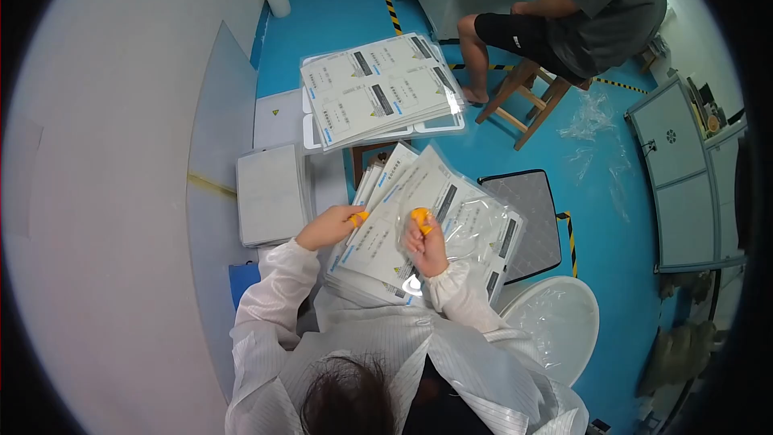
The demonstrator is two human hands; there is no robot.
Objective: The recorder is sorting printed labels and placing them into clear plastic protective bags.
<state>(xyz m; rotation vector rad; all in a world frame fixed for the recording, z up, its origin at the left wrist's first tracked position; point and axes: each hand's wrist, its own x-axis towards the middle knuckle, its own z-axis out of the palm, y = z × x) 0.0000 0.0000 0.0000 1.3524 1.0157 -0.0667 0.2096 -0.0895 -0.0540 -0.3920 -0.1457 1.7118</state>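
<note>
A pile of white printed sheets (394, 234) with dark label blocks lies fanned out in front of me. My left hand (326, 227) grips the left edge of the upper sheets, its orange-covered fingertips closed there. Over the middle of the top sheet, my right hand (428, 248) is closed, with an orange cover on a finger. Its fingers pinch a clear plastic film (471, 238), which looks wrinkled and lifted beside the hand. Where the film still touches the sheet is hard to make out.
Beyond lies another stack of printed sheets (378, 84). Blank white sheets (270, 197) are piled at left by a partition (221, 129). To the right are a dark padded board (523, 221) and a white round bin (576, 314). A person (612, 16) sits on a wooden stool (523, 105).
</note>
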